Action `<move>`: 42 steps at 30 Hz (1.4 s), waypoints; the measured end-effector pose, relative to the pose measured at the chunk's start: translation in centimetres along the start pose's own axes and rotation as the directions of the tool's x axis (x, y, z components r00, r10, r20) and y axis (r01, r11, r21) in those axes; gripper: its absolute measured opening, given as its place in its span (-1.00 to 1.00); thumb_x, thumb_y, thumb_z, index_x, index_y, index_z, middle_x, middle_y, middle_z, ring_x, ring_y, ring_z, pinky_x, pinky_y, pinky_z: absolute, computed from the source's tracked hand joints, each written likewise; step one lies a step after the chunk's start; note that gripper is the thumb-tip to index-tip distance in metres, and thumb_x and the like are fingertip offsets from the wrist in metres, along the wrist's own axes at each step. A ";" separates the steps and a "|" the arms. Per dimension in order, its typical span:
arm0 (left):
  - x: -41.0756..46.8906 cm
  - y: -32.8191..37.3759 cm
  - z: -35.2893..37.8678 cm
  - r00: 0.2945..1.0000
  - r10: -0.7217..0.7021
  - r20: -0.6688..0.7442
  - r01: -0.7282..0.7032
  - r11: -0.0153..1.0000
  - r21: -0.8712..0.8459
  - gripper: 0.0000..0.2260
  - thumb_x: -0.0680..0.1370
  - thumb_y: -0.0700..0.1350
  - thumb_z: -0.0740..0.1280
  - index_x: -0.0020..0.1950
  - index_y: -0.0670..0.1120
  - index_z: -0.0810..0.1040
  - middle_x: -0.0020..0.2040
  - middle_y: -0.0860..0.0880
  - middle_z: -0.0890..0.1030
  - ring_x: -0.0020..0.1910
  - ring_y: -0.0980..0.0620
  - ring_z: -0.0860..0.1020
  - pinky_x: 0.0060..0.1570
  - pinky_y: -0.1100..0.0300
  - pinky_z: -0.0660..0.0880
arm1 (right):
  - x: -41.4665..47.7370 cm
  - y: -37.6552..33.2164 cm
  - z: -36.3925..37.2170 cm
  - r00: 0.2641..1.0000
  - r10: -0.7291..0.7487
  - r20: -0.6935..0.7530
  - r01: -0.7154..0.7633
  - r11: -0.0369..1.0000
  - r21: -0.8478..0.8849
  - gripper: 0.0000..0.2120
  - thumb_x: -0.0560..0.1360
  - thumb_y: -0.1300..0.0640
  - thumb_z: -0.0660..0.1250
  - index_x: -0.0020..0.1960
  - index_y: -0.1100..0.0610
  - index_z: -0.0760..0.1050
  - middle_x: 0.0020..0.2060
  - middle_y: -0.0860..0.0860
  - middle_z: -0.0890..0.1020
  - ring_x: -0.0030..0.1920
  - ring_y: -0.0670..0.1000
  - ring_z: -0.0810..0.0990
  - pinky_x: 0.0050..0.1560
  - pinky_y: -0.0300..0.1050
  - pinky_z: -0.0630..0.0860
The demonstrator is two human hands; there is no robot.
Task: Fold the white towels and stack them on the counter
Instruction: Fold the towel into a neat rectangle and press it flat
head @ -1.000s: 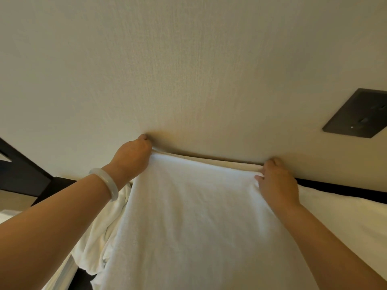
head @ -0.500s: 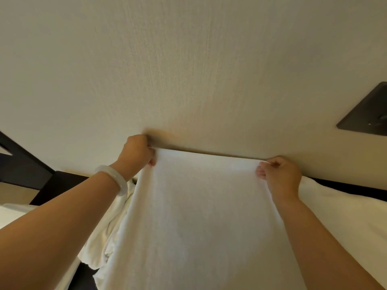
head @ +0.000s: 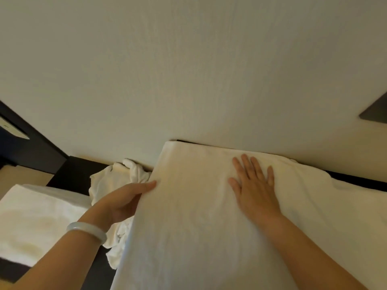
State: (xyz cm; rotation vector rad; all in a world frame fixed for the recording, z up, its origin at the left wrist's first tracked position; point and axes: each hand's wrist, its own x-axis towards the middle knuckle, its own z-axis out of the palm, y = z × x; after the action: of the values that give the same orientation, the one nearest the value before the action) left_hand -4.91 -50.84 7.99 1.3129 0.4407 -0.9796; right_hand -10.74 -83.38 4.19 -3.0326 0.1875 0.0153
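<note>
A large white towel [head: 188, 227] lies spread flat on the dark counter [head: 71, 172], its far edge against the wall. My right hand [head: 254, 185] presses flat on its upper part with fingers straight and spread. My left hand [head: 125, 199], with a pale bangle on the wrist, touches the towel's left edge with straight fingers. A crumpled white towel [head: 117, 178] sits just left of the spread one, partly hidden behind my left hand. A folded white towel [head: 35, 222] lies at the far left.
A beige wall [head: 188, 70] rises directly behind the counter. A dark wall plate [head: 374, 111] shows at the right edge. A dark frame [head: 27, 143] runs along the left side. A strip of dark counter [head: 356, 178] shows beyond the towel at right.
Both hands let go of the towel's far corners. The towel now lies flat, my right hand pressing on top and my left hand moved down to its left edge.
</note>
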 end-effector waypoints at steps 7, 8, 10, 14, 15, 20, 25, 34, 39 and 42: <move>1.6 -1.2 1.7 0.771 0.530 -0.353 -0.287 0.784 0.550 -0.77 0.61 0.05 0.30 -0.15 -0.05 0.53 -0.23 -0.06 0.60 -0.19 -0.08 0.55 -0.19 0.11 0.48 | 0.1 -0.3 -0.6 0.999 0.022 0.048 -0.021 1.000 -0.005 -0.25 0.48 -0.31 -0.39 0.62 -0.09 -0.08 0.61 -0.09 -0.07 0.60 -0.01 -0.12 0.52 0.20 -0.24; 2.0 -1.4 2.2 0.727 0.581 -0.366 -0.296 0.746 0.596 -0.76 0.62 0.04 0.30 -0.19 -0.05 0.49 -0.28 -0.02 0.55 -0.24 -0.03 0.50 -0.26 0.16 0.39 | 0.2 -0.4 -0.8 0.997 0.030 0.065 -0.030 1.000 -0.001 -0.23 0.45 -0.32 -0.41 0.61 -0.09 -0.10 0.61 -0.09 -0.09 0.59 -0.02 -0.14 0.53 0.21 -0.25; 2.4 -1.9 2.7 0.664 0.624 -0.412 -0.292 0.724 0.625 -0.78 0.61 0.01 0.32 -0.16 -0.09 0.47 -0.27 -0.04 0.55 -0.24 -0.03 0.49 -0.28 0.19 0.33 | 0.2 -0.6 -1.3 0.993 0.041 0.113 -0.044 0.999 0.022 -0.18 0.41 -0.34 -0.44 0.62 -0.09 -0.13 0.61 -0.09 -0.13 0.59 -0.02 -0.19 0.52 0.22 -0.26; 0.2 -2.8 3.7 0.423 0.806 -0.414 -0.064 0.482 0.874 -0.73 0.60 0.01 0.28 0.15 -0.18 0.48 0.05 -0.16 0.54 0.04 -0.18 0.51 0.02 -0.01 0.44 | -3.8 -1.3 -2.6 1.000 0.007 0.007 -0.007 0.999 0.046 -0.21 0.50 -0.37 -0.34 0.61 -0.03 0.02 0.61 -0.02 0.00 0.60 0.01 -0.12 0.52 0.23 -0.24; -0.8 -3.7 4.8 0.350 0.887 -0.302 -0.009 0.326 0.945 -0.68 0.61 0.03 0.22 0.19 -0.19 0.49 0.10 -0.18 0.54 0.08 -0.21 0.51 0.08 -0.07 0.44 | -5.7 -1.5 -2.5 0.998 -0.040 -0.055 0.042 0.999 0.030 -0.27 0.56 -0.34 -0.28 0.60 0.00 0.10 0.60 -0.01 0.09 0.59 0.03 -0.04 0.51 0.24 -0.19; -3.5 -12.5 10.7 0.572 0.804 0.163 -0.061 -0.157 0.986 -0.42 0.63 0.25 -0.04 0.52 -0.02 0.35 0.53 -0.13 0.31 0.50 -0.17 0.30 0.38 -0.20 0.15 | -13.1 -0.8 -0.2 0.987 -0.161 -0.028 0.161 0.987 0.014 -0.39 0.63 -0.25 -0.15 0.56 0.00 0.22 0.55 -0.02 0.24 0.55 0.00 0.16 0.45 0.27 0.06; -1.1 -11.7 9.1 0.611 0.769 0.188 -0.011 -0.229 0.973 -0.44 0.66 0.22 -0.17 0.58 0.03 0.22 0.56 -0.07 0.23 0.53 -0.10 0.23 0.41 -0.14 0.07 | -11.1 -0.5 -0.7 0.998 -0.050 0.046 0.048 0.998 0.047 -0.26 0.58 -0.33 -0.28 0.58 0.05 0.17 0.57 0.01 0.18 0.56 -0.06 0.02 0.51 0.09 -0.09; -2.9 -14.4 13.5 0.634 0.706 0.315 -0.134 -0.301 0.944 -0.40 0.66 0.21 -0.17 0.53 -0.08 0.32 0.52 -0.15 0.31 0.49 -0.17 0.31 0.38 -0.15 0.11 | -20.3 10.4 -2.6 0.926 0.346 -0.149 -0.319 0.930 0.180 -0.34 0.57 -0.18 0.00 0.53 0.20 0.26 0.54 0.14 0.22 0.56 0.10 0.13 0.55 0.12 0.02; -2.6 -15.1 13.3 0.626 0.692 0.359 -0.149 -0.346 0.926 -0.42 0.66 0.20 -0.18 0.56 -0.04 0.27 0.54 -0.13 0.28 0.51 -0.15 0.28 0.42 -0.14 0.08 | -23.2 13.2 -1.8 0.900 0.435 -0.027 -0.433 0.900 0.051 -0.31 0.57 -0.22 -0.21 0.61 0.07 -0.01 0.60 0.04 0.01 0.59 0.00 -0.08 0.57 0.03 -0.18; -3.2 -15.7 11.9 0.624 0.694 0.360 -0.158 -0.339 0.928 -0.42 0.66 0.20 -0.18 0.56 -0.04 0.28 0.55 -0.11 0.27 0.51 -0.13 0.27 0.44 -0.13 0.10 | -23.5 11.5 -1.5 0.891 0.453 -0.031 -0.452 0.891 0.031 -0.27 0.58 -0.29 -0.33 0.62 0.07 -0.03 0.60 0.04 -0.01 0.60 0.01 -0.10 0.56 -0.01 -0.23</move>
State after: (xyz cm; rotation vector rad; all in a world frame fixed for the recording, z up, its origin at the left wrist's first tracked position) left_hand -22.11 -60.16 4.03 2.8422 -0.9269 -0.0250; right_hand -35.49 -92.03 4.91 -2.8896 0.8870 -0.0080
